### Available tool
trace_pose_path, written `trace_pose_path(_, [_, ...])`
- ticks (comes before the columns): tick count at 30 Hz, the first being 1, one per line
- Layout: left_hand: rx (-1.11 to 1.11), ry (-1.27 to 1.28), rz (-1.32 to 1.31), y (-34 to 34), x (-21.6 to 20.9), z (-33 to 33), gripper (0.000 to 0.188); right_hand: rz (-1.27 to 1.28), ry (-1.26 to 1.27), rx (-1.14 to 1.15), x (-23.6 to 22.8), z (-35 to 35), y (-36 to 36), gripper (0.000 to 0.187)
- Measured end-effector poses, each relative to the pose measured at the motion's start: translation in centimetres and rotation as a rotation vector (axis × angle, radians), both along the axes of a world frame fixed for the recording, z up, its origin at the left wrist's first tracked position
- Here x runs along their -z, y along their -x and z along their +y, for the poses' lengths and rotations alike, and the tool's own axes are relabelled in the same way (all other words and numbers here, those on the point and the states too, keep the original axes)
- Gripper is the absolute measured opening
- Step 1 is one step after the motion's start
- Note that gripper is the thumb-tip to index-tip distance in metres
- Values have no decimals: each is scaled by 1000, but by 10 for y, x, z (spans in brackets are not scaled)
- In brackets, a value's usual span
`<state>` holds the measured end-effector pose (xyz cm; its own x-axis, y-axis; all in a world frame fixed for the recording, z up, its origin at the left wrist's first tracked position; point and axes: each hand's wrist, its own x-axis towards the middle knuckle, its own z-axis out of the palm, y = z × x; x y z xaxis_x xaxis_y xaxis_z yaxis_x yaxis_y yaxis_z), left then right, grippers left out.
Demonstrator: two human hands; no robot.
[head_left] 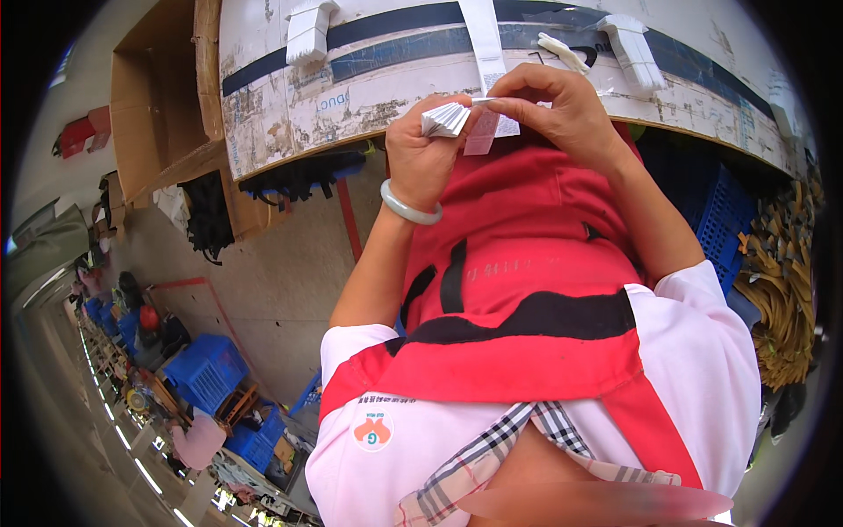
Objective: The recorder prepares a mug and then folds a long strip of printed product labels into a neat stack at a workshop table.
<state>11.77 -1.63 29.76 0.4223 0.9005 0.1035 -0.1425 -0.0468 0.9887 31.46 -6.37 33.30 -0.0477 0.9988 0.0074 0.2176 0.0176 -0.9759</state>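
Note:
My left hand [414,158] is closed round a small fanned stack of folded white labels [445,120], a pale bangle on its wrist. Close beside it, my right hand [566,119] pinches a white label between thumb and forefinger at the top of the stack. A long white label strip [481,39] runs down the worktable [290,127] to my fingers, and a printed end hangs below the table edge. Bundles of white labels lie on the table, one on the left [307,35] and one on the right [634,57]. A small whitish bundle [563,53] lies nearer my right hand.
An open cardboard box [158,105] stands left of the table, with black straps [206,215] hanging below it. On the right are a blue crate [727,220] and a heap of brown strips [777,307]. Further left are blue crates [206,373] and a person in pink [200,439].

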Motion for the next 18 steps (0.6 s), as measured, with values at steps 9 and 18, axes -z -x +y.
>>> trace_pose_path(9, [231,617,-64,5,-5,4,26,464,375,-368,-16,3,-14,11])
trace_pose_path(18, [475,663,-152,7,13,-2,42,356,270,-59,19,7,4,17])
